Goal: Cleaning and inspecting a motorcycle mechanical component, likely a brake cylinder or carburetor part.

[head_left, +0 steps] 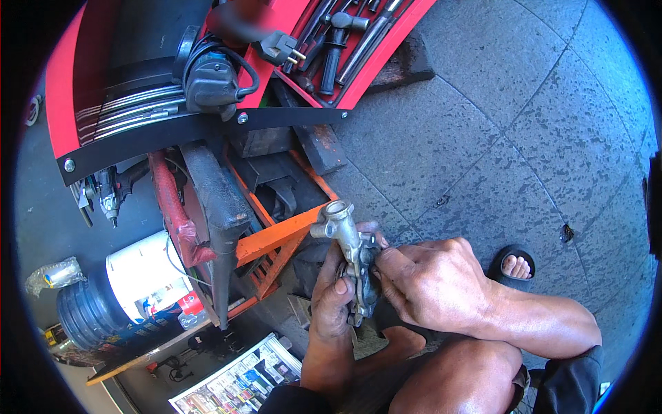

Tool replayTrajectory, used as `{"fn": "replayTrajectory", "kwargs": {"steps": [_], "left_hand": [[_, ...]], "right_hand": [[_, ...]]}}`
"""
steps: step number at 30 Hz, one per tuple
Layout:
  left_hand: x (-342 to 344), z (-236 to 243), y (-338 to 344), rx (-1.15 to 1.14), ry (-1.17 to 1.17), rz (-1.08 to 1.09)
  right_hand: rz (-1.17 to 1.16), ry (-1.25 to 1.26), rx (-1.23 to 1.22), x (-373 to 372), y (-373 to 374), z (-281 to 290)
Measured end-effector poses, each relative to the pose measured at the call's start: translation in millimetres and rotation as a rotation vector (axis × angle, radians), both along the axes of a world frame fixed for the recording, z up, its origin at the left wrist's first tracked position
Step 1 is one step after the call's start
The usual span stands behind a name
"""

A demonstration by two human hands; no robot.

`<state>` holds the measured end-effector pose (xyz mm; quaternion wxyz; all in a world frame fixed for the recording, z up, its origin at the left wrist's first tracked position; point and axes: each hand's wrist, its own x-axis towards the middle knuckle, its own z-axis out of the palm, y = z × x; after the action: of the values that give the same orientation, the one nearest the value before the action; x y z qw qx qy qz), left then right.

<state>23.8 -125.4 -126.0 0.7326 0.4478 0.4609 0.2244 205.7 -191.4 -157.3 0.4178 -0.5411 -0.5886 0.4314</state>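
Observation:
A grey cast-metal part [354, 257] with a round open neck at its top stands upright over my lap. Wrapped round its lower left side is my left hand [332, 298], the thumb pressed against the metal. My right hand [433, 281] reaches in from the right with its fingers curled at the part's right side, the fingertips against a darker section. Whether those fingers also pinch some small piece is hidden behind the knuckles. Both hands look smudged with dark grease.
Ahead is a red tool cart [62, 103] with a corded power tool [214, 79], a plug and several wrenches. Below it stands an orange metal frame [281, 232]. A white bucket [145, 272] lies at left, near a printed sheet [241, 379]. Grey tiles [469, 159] cover the floor.

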Motion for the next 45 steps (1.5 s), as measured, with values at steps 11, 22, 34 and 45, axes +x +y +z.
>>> {"fn": "replayTrajectory", "kwargs": {"steps": [11, 22, 34, 45], "left_hand": [[-11.5, -10.5, -5.7, 0.075, -0.053, -0.023], [-11.5, -25.4, 5.0, 0.213, -0.343, -0.081], [-10.7, -25.9, 13.0, 0.302, -0.32, -0.205], [-13.1, -31.3, 33.3, 0.381, -0.323, -0.34]], "right_hand": [[0.05, 0.266, -0.22, -8.4, -1.3, -0.8], [0.005, 0.34, -0.197, -11.3, -2.4, 2.5], [0.038, 0.228, -0.14, -8.2, -0.4, 3.8], [0.127, 0.708, -0.55, -0.8, 9.9, 2.8]]}}
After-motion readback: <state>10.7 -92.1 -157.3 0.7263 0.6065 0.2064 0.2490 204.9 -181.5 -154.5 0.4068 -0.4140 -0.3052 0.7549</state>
